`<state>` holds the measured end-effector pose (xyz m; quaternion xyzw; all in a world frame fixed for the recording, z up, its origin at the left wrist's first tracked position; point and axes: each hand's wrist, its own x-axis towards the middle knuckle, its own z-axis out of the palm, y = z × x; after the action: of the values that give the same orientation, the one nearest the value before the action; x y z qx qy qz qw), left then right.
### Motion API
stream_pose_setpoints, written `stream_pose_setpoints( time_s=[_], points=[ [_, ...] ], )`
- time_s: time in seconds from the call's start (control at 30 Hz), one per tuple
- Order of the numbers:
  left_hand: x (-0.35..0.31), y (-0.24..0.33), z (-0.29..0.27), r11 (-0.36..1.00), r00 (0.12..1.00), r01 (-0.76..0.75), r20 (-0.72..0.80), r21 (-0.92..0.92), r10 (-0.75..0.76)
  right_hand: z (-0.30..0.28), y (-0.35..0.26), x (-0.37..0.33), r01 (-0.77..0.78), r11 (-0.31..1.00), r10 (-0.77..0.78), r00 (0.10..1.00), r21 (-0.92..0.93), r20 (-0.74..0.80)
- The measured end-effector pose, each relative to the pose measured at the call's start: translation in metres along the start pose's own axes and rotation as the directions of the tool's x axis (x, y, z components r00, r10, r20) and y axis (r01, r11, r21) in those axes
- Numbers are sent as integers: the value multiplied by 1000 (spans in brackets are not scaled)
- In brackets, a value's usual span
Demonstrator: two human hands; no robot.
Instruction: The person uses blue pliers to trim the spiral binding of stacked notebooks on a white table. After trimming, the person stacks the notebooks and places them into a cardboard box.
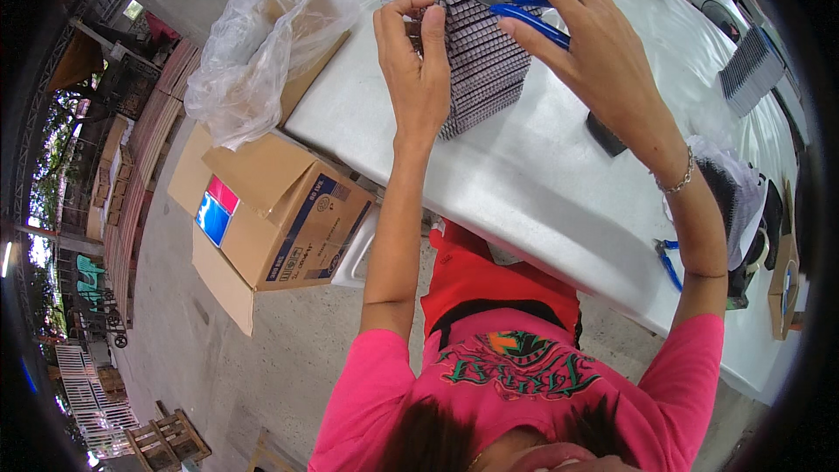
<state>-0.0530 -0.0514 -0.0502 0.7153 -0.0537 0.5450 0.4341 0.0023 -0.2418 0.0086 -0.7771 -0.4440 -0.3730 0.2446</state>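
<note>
A tall stack of spiral-bound notebooks [489,61] with purple covers stands at the table's far edge, its wire bindings toward me. My left hand [415,70] is at the stack's left side, thumb and forefinger pinched on the end of a notebook's binding wire near the top. In my right hand [603,48] is a pair of blue-handled wire cutters [546,19], its handles partly spread. The cutter jaws point left, close to my left fingertips. Whether the jaws touch the wire is too small to tell.
The white table [516,175] also bears a dark block-like object [606,135], another blue-handled tool [669,264] and more notebook stacks [752,70] at right. Left are a plastic-lined carton [306,79] and an open cardboard box [288,227] beside the table.
</note>
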Motion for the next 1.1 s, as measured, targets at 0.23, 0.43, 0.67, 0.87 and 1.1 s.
stream_pose_setpoints(
  time_s=[0.23,0.43,0.67,0.87,1.1],
  points=[
    [-3,-4,2,999,998,52,-18,-9,-52,3,1,3,24,1000,-24,1000,-17,13],
    [-4,-7,3,1000,999,29,-32,12,-28,-2,-3,2,10,999,-8,999,-34,54],
    [-6,-8,4,1000,999,21,-47,-4,-22,0,-2,6,30,994,-18,994,-104,109],
    [-5,-7,4,999,998,32,-49,25,-31,8,-2,5,-35,996,48,984,-79,173],
    [-9,6,7,969,976,197,-65,-150,-209,4,5,-9,5,999,-3,999,-34,42]
  ],
)
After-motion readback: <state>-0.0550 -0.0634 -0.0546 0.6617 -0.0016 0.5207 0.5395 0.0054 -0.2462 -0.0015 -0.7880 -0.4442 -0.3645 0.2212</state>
